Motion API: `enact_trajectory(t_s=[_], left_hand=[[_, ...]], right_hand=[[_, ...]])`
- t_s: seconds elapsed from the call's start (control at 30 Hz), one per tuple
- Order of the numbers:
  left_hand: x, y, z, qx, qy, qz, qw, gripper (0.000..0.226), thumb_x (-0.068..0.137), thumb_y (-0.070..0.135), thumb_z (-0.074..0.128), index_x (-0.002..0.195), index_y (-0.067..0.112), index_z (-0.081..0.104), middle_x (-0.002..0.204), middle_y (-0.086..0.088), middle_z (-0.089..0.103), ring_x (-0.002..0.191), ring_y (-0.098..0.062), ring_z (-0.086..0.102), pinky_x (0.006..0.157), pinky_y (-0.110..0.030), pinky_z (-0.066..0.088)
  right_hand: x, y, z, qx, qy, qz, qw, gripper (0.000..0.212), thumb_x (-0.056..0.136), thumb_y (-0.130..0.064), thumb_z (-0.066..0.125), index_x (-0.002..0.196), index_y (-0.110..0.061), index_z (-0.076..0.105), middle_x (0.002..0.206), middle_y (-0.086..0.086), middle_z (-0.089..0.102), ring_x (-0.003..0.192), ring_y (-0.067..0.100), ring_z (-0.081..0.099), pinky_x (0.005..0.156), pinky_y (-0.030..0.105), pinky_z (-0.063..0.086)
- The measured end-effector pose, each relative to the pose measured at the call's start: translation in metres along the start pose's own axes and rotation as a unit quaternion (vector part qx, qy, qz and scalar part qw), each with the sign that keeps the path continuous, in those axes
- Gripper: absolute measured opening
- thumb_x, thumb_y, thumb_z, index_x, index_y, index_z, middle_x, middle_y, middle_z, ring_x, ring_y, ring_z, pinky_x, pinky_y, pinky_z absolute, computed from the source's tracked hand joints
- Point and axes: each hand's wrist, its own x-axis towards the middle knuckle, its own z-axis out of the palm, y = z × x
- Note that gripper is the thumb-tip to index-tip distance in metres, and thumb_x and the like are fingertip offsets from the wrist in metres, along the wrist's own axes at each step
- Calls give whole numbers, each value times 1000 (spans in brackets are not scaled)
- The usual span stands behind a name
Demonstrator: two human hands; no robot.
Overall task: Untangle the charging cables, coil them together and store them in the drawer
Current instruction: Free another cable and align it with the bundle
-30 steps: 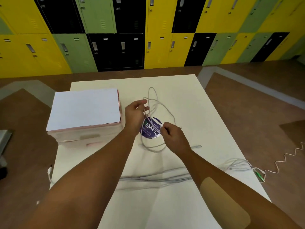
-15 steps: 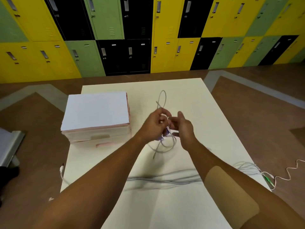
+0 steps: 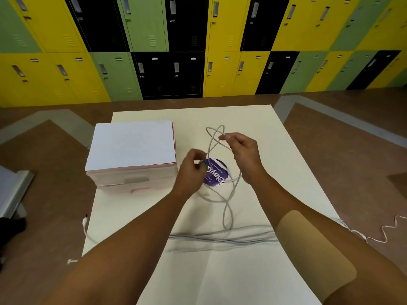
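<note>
Untangling, mid-frame: left hand (image 3: 193,167) and right hand (image 3: 241,150) each pinch the cable (image 3: 224,213); next, probably pulling its crossed loops apart.

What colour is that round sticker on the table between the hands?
The round sticker is purple with white lettering, seen best in the head view.

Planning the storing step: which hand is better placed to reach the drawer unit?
Left, probably. The left hand is right beside the drawer unit; the right hand is beyond the grey cable loop. Both hands pinch that cable.
</note>
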Motion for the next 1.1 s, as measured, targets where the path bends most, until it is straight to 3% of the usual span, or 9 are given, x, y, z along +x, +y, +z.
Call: enact_trajectory(t_s=[0.13, 0.27, 0.4, 0.57, 0.67, 0.77, 0.83, 0.97, 1.1], left_hand=[[26, 28, -7, -25, -11, 16, 999, 44, 94, 17, 63, 131, 34, 45, 114, 4, 58, 82, -16, 71, 67, -32, 61], [51, 51, -9, -15, -8, 28, 999, 17, 100, 24, 53, 111, 17, 64, 101, -5, 67, 80, -19, 72, 71, -48, 59], [68, 56, -8, 79, 22, 18, 997, 17, 99, 29, 56, 97, 15, 66, 87, -1, 69, 74, -20, 70, 71, -39, 55], [63, 37, 8, 195, -64, -18, 979, 17, 99, 23, 57, 102, 15, 71, 96, -1, 70, 85, -17, 63, 70, -25, 43], [48, 20, 9, 180, -102, -46, 977, 21, 99, 26, 56, 108, 14, 72, 101, -4, 72, 91, -20, 66, 71, -29, 53], [33, 9, 9, 163, -133, -40, 977, 22, 99, 25, 58, 104, 11, 74, 85, 0, 70, 79, -13, 63, 62, -23, 47], [20, 1, 9, 153, -155, -14, 976, 21, 99, 22, 59, 99, 10, 76, 75, 2, 65, 70, -10, 57, 66, -24, 42], [-5, -23, 6, 237, -110, 47, 964, 22, 95, 21, 63, 114, 26, 74, 108, 2, 50, 107, -17, 45, 96, -28, 40], [-23, -26, 6, 308, -134, 145, 931, 22, 94, 23, 64, 113, 25, 75, 118, 1, 60, 112, -19, 50, 93, -31, 44]], right_hand=[[4, -17, 2, -7, -40, -60, 997, 18, 94, -15, 64, 81, -8, 74, 80, -5, 73, 82, -1, 67, 76, 9, 46], [13, -23, -1, -34, -12, -113, 993, 16, 93, -16, 65, 79, -15, 71, 79, -2, 68, 77, 7, 61, 76, 23, 48], [32, -36, -15, -78, 76, -160, 981, 17, 90, -33, 64, 74, -32, 64, 89, 16, 61, 76, 21, 53, 74, 35, 47], [52, -73, -30, -13, 120, -188, 975, 23, 97, -25, 58, 75, -29, 59, 68, -7, 46, 66, 6, 40, 64, 25, 36], [58, -73, -38, -31, 121, -212, 969, 21, 96, -26, 56, 75, -28, 57, 72, -2, 46, 67, 6, 39, 63, 24, 34], [54, -55, -47, -34, 140, -170, 975, 19, 93, -30, 55, 75, -28, 57, 78, -2, 50, 70, 7, 43, 67, 26, 36], [47, -39, -55, -30, 164, -146, 975, 18, 91, -26, 54, 73, -26, 58, 83, 1, 56, 75, 8, 50, 72, 26, 39], [28, 8, -79, -227, 194, -58, 953, 24, 90, -23, 42, 79, -16, 62, 98, 4, 59, 100, 25, 54, 88, 39, 44], [7, 40, -89, -395, 169, 48, 902, 25, 95, -20, 45, 98, -13, 69, 115, 12, 57, 115, 36, 45, 96, 50, 40]])
